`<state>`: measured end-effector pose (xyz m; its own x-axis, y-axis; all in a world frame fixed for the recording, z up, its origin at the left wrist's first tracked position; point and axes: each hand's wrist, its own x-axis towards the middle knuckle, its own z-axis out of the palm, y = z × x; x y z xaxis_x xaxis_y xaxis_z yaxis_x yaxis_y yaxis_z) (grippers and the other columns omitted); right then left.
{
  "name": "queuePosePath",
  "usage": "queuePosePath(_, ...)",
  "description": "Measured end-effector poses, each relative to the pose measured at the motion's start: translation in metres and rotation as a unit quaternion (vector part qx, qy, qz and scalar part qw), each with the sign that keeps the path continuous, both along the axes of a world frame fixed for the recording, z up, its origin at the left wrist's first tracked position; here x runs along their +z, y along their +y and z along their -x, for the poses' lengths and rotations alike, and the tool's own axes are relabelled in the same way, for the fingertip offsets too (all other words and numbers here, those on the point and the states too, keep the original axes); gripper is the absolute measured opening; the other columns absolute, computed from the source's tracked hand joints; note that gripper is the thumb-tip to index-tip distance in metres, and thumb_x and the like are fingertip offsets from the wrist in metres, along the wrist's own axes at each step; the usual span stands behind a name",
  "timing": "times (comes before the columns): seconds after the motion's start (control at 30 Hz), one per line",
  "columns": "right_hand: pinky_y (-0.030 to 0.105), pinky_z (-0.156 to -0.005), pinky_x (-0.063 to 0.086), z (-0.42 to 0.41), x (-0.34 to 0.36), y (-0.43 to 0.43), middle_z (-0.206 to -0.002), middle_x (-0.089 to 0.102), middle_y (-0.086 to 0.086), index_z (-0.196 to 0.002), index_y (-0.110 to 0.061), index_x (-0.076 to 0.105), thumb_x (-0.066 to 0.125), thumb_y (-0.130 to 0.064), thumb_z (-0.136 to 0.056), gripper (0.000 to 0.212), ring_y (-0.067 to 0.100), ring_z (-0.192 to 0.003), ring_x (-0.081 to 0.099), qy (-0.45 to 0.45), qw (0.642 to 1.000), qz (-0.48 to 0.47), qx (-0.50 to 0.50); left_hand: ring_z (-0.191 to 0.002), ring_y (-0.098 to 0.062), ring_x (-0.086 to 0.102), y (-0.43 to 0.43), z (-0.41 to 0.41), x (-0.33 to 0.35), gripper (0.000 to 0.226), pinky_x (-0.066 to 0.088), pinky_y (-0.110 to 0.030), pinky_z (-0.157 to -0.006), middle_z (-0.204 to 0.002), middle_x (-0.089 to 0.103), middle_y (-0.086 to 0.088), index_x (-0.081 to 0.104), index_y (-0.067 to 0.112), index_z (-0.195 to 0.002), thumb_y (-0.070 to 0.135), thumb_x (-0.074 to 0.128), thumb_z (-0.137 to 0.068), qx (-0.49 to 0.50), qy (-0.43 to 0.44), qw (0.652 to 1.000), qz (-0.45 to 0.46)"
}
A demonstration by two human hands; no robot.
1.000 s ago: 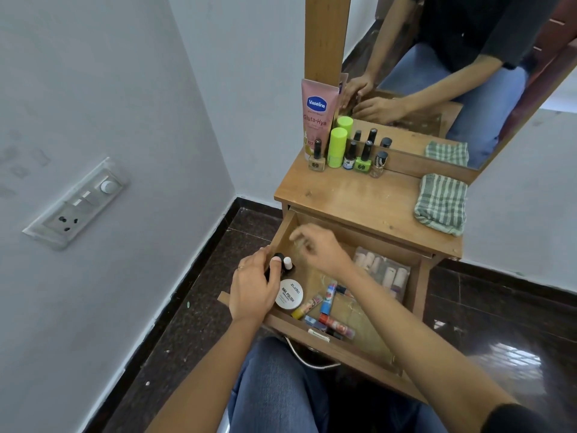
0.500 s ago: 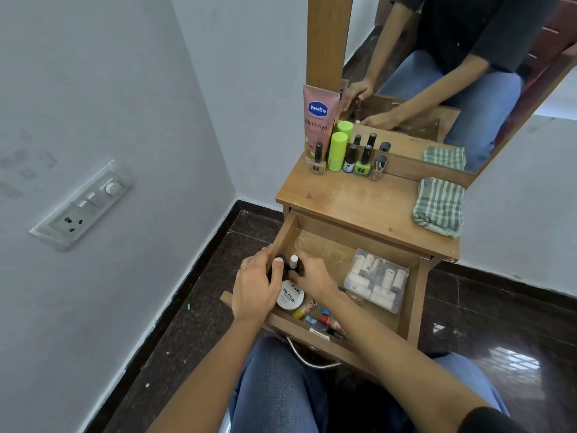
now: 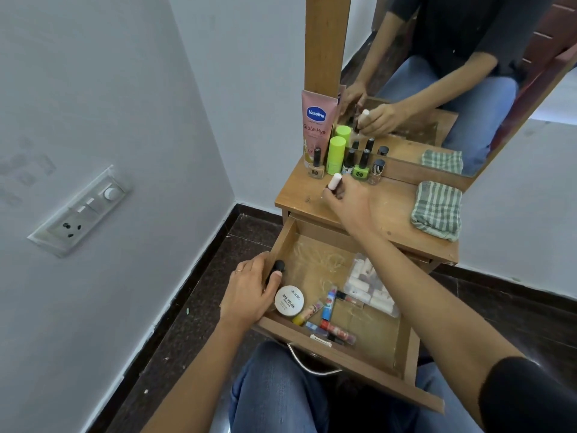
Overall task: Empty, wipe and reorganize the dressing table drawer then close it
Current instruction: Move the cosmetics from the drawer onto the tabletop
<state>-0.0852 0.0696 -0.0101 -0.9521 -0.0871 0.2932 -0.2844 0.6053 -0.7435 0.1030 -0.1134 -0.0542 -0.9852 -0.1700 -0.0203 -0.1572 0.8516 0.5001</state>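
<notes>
Right hand (image 3: 343,200): you are pinching a small white-capped bottle (image 3: 335,180) over the smooth wooden tabletop (image 3: 390,214).
Left hand (image 3: 249,289): you are gripping a black-capped bottle (image 3: 278,266) — inside the open wooden drawer (image 3: 374,375), beside the round white tin (image 3: 289,300).

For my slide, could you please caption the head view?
Right hand holds white-capped bottle over wooden tabletop; left hand grips black-capped bottle in open wooden drawer.

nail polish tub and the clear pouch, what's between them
Head view: small tubes, one blue tube among them, lie on the drawer floor between the nail polish tub and clear pouch.
</notes>
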Motion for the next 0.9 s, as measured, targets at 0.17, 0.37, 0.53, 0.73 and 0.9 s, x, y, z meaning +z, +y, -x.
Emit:
queuePosePath(0.17,0.035,-0.064,0.045,0.04,-0.018,-0.001,-0.079,0.059,0.007,-0.084,-0.009,0.055,0.068,-0.017,-0.083,0.015,0.02,-0.072,0.055,-0.009,0.999,0.001,-0.046,-0.126,-0.023,0.049,0.002,0.0,0.004,0.05,0.04,-0.041,-0.102,-0.13,0.06,-0.006,0.047,0.016,-0.14,0.045,0.048,-0.098,0.035,-0.006,0.999,-0.019)
queuePosePath(0.37,0.031,-0.072,0.049,0.058,-0.028,-0.016,-0.089,0.061,0.006,-0.095,-0.01,0.06,0.069,-0.006,-0.081,0.018,0.019,-0.079,0.056,-0.017,0.995,0.052,-0.079,-0.125,-0.02,0.048,0.0,0.002,-0.002,0.051,0.039,-0.04,-0.104,-0.132,0.06,-0.001,0.049,0.017,-0.138,0.047,0.048,-0.097,0.046,0.001,0.999,-0.027)
queuePosePath(0.53,0.028,-0.073,0.049,0.058,-0.034,-0.023,-0.087,0.06,0.002,-0.098,-0.009,0.061,0.068,-0.006,-0.081,0.019,0.013,-0.077,0.054,-0.015,0.988,0.108,-0.111,-0.126,-0.02,0.048,-0.001,0.002,-0.004,0.05,0.039,-0.04,-0.104,-0.131,0.06,0.0,0.05,0.017,-0.137,0.047,0.049,-0.097,0.046,0.01,0.998,-0.031)
queuePosePath(0.73,0.027,-0.072,0.045,0.059,-0.036,-0.025,-0.09,0.061,0.008,-0.102,-0.008,0.059,0.066,-0.008,-0.083,0.02,0.017,-0.081,0.054,-0.014,0.988,0.092,-0.121,-0.122,-0.02,0.052,0.0,0.002,-0.005,0.042,0.038,-0.04,-0.102,-0.127,0.063,0.0,0.053,0.017,-0.134,0.04,0.047,-0.099,0.054,0.023,0.998,-0.024)
queuePosePath(0.9,0.026,-0.079,0.047,0.049,-0.031,-0.025,-0.1,0.062,0.011,-0.108,-0.006,0.056,0.064,-0.008,-0.085,0.024,0.019,-0.088,0.057,-0.013,0.987,0.099,-0.124,-0.117,-0.023,0.055,0.001,0.002,-0.004,0.034,0.036,-0.04,-0.1,-0.12,0.067,-0.003,0.055,0.016,-0.13,0.03,0.044,-0.101,0.064,0.03,0.997,-0.009)
